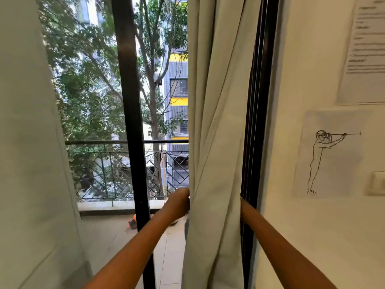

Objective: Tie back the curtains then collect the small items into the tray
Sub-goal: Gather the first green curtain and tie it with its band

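A pale grey-green right curtain hangs bunched in folds before the window's right side. My left hand grips its left edge at about waist height, fingers curled behind the cloth. My right forearm reaches in from the lower right and goes behind the curtain's right edge; the right hand itself is hidden by the fabric. A second curtain of the same cloth hangs at the far left. No tie-back, tray or small items are visible.
A black window frame post stands in the middle and another black frame at the curtain's right. Beyond the glass is a balcony railing and trees. The white wall on the right carries taped papers and a switch plate.
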